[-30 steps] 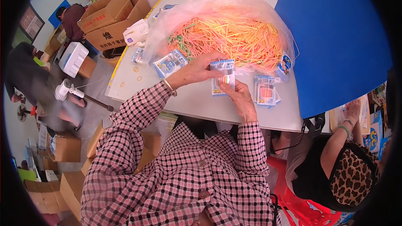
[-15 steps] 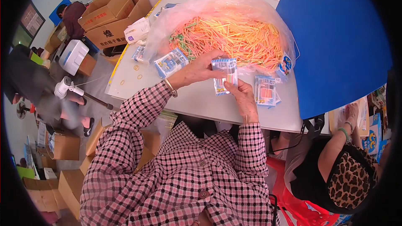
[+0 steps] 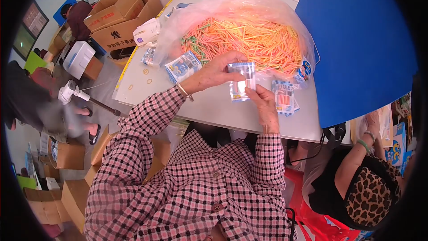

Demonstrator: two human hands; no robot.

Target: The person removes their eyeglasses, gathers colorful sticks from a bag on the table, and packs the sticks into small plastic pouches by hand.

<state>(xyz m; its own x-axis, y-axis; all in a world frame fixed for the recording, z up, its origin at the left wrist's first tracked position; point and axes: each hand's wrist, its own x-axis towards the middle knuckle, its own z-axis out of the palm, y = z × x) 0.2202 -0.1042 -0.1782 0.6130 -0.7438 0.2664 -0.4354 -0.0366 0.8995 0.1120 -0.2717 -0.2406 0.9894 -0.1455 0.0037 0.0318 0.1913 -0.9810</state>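
Between my two hands is a small clear candy packet [image 3: 242, 90] with blue striped ends, held over the table. My left hand [image 3: 217, 72] pinches it near its upper left side, thumb across the front. At its lower right, my right hand [image 3: 263, 102] grips the edge between thumb and fingers. Glare whitens part of the packet and hides its contents. Behind it lies a large clear plastic bag [image 3: 240, 40] full of thin pink, orange and yellow sticks, with a few green ones. More packets lie right of my hands [image 3: 283, 96] and left of them, a blue and white packet [image 3: 182, 66].
The white table [image 3: 147, 93] has several rubber bands [image 3: 149, 81] at left and a blue board [image 3: 356, 49] at right. Cardboard boxes [image 3: 113, 29] stand beyond its left edge. A co-worker's arm [image 3: 356, 156] is at the right; other people are at the left.
The packet has shifted slightly right and tilted, so glare now covers its front. Both hands still hold it. At the left, a person has moved.
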